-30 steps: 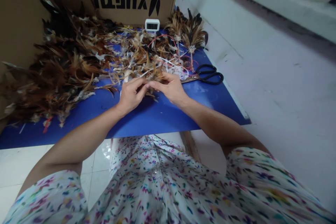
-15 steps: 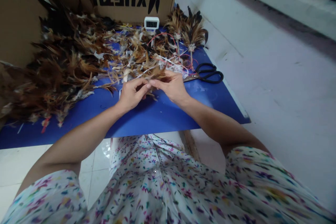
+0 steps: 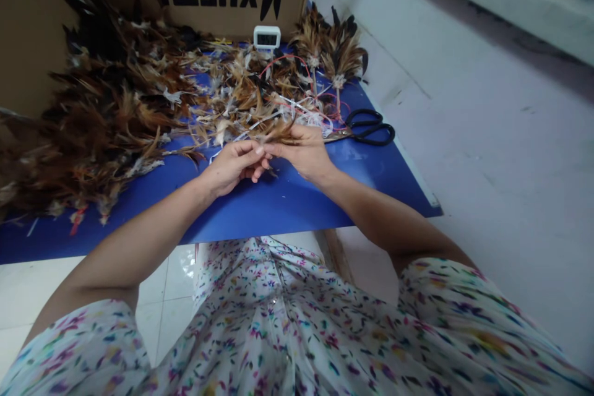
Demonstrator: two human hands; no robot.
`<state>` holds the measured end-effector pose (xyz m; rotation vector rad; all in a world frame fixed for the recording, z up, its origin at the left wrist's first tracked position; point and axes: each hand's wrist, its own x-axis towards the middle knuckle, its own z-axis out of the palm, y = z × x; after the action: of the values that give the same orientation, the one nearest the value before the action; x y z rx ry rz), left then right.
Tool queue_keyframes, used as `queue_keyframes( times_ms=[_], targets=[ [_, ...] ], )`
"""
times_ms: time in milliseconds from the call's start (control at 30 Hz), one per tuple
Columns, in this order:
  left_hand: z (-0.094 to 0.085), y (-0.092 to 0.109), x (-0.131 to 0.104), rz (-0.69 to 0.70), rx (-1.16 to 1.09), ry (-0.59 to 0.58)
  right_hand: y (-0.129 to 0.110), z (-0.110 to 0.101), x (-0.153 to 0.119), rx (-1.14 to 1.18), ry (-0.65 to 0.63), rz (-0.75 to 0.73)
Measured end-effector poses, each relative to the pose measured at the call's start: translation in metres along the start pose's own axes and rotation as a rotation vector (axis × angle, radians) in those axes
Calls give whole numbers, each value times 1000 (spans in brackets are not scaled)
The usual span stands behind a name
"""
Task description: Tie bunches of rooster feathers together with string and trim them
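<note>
Brown feathers [image 3: 282, 131] are pinched in my right hand [image 3: 304, 151], its fingers closed around them. The thumb and forefinger of my left hand [image 3: 236, 164] press together at the base of these feathers, touching my right fingertips; its other fingers are curled below. Just beyond both hands lies a spread of loose brown feathers [image 3: 245, 90] mixed with white strips [image 3: 309, 114] and red string [image 3: 290, 57]. Black-handled scissors [image 3: 371, 127] rest to the right of my right hand, their blades partly hidden by it.
A large heap of brown and black feathers [image 3: 116, 111] covers the left of the blue table [image 3: 278, 210]. At the back stand a cardboard box [image 3: 208, 25] and a small white digital clock [image 3: 266, 38]. Two feather bundles [image 3: 338, 55] lie at the back right, beside the pale wall [image 3: 464, 105].
My left hand has turned a little, and its lower fingers now show curled beneath the thumb. My right hand has hardly moved. The view has shifted slightly.
</note>
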<state>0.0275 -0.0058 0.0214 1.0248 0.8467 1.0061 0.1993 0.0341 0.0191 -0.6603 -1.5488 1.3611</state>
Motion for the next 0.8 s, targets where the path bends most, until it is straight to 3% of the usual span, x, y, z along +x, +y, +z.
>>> queue_keyframes(
  times_ms=[267,800],
  targets=[
    [-3,2,1,-31,-15,18,1,0,-1,-34,3,-6],
    [1,6,1,112,141,90,0,-4,4,-81,63,-60]
  ],
)
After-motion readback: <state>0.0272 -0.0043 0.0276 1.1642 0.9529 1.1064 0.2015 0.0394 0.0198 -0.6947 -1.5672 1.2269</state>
